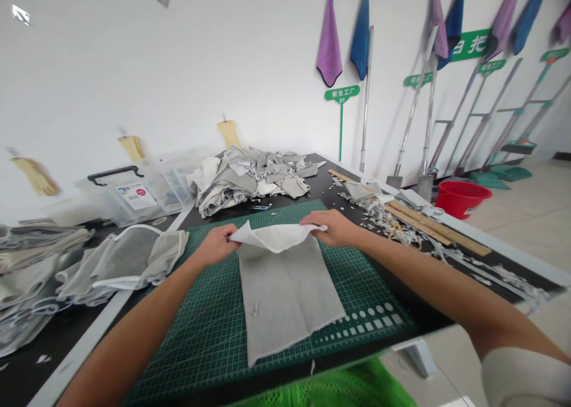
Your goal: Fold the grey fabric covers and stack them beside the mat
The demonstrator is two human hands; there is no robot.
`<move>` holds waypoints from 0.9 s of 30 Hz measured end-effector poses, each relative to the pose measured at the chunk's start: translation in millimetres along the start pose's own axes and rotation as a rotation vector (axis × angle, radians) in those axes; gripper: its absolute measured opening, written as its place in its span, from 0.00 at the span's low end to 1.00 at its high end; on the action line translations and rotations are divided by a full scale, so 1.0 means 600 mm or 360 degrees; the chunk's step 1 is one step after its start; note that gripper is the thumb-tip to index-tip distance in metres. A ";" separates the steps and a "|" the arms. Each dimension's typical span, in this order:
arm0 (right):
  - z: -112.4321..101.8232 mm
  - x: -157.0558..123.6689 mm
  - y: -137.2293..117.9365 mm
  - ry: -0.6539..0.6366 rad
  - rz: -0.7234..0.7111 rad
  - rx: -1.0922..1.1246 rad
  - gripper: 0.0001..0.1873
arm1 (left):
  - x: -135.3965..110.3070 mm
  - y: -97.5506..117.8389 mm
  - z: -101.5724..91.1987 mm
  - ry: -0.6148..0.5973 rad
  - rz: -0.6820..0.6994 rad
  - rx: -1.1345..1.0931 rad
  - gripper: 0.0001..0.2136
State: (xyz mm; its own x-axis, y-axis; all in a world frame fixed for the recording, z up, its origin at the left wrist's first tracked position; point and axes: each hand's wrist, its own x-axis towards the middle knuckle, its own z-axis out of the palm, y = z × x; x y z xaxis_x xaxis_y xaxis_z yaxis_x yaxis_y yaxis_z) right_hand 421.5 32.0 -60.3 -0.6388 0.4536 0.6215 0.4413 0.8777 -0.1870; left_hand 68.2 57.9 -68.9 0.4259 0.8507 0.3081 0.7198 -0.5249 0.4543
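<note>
A grey rectangular piece of cloth [285, 294] lies on the green cutting mat [209, 323], its far end turned up to show a white underside. My left hand [217, 244] pinches the left corner of that raised end. My right hand [334, 227] grips the right corner. Both hands hold the edge a little above the mat, with the rest of the cloth flat towards me.
A heap of grey and white cloth pieces [250, 178] sits behind the mat. Stacked grey pieces [125, 258] lie at the left. Wooden rulers [428, 222] and scraps are at the right. A clear plastic box [134, 196], a red bucket [461, 197] and mops stand beyond.
</note>
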 end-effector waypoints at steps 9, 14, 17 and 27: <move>-0.010 -0.079 -0.074 -0.0378 -0.0622 -0.0387 0.17 | -0.111 0.024 -0.006 -0.0181 0.0903 0.0901 0.03; -0.003 -0.115 -0.112 -0.0511 -0.0708 -0.0456 0.15 | -0.147 0.025 -0.006 -0.0161 0.1081 0.1000 0.04; 0.007 -0.128 -0.118 -0.0590 -0.0716 -0.0466 0.14 | -0.155 0.034 0.001 -0.0160 0.1091 0.1048 0.04; 0.026 -0.139 -0.114 -0.0761 -0.0762 -0.0169 0.17 | -0.170 0.068 0.018 -0.0316 0.1163 0.0883 0.03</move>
State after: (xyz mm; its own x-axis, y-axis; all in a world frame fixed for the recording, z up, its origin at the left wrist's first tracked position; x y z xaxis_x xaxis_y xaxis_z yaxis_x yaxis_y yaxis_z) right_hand 434.5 -63.5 -111.0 -0.9763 0.0590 0.2081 0.0844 0.9897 0.1158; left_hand 59.9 -49.7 -90.9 0.9244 0.3317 0.1883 0.3739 -0.8858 -0.2750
